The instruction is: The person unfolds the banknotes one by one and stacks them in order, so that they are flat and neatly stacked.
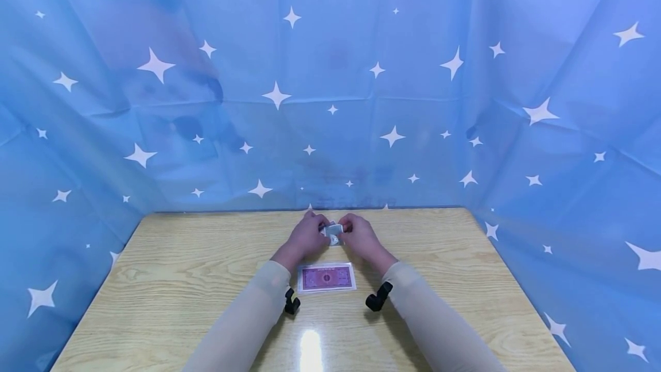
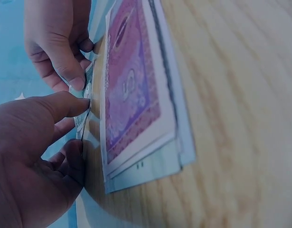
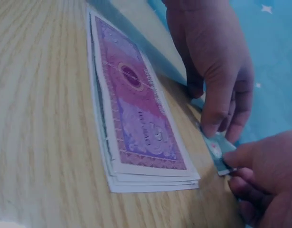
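One purple note point(image 2: 130, 84) with "5"

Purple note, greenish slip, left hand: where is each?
Purple note point(image 1: 326, 278): head view, middle of its printed face.
Greenish slip point(image 3: 217, 151): right wrist view, its patterned face.
Left hand point(image 1: 308, 235): head view, back of the hand.

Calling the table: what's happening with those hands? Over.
Left hand and right hand pinching greenish paper. Purple-topped paper stack lying apart, untouched. Nothing seen in the way.
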A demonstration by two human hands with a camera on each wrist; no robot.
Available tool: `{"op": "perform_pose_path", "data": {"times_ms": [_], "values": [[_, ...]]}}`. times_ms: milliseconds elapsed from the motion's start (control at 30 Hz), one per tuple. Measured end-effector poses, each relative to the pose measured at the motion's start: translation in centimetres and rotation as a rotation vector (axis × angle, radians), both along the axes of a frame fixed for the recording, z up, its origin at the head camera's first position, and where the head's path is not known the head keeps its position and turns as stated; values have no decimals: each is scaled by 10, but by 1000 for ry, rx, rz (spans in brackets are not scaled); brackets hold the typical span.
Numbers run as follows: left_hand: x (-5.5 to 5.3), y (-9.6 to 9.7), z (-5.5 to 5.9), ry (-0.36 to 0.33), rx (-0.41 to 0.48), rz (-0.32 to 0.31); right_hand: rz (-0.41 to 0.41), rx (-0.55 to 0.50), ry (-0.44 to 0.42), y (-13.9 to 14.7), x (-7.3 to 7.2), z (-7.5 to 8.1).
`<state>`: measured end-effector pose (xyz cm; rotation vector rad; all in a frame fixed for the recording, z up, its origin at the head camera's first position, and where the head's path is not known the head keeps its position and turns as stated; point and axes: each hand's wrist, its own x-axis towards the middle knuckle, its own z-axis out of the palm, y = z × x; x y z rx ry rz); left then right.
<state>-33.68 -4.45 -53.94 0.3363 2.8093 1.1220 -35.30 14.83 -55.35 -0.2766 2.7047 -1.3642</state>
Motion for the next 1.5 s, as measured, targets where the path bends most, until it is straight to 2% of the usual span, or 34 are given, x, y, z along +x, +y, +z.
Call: {"op": "perform_pose_path", "data": {"times_ms": [200,367,600,733,900,1233,1500], "values": [[-2,0,-3,18,-2,-10,-52,-16,25,0,1,-1],[-1,-2,-4,18,32,-17,-55,-81,49,3,6,2],[-1,-3,-5,-1,67,0,-59,-165,36,8,7,0],[-3,-3,-8,7,101,6,-39,-207,28,10,8,1],[-5,-4,-9,31,142,1,23,-240,38,11,8,4],[-7,-9,-10,51,298,-43,66,-258,23,10,10,11],[-3,-15,-8,16,392,-42,48,-299,44,9,18,16]]}}
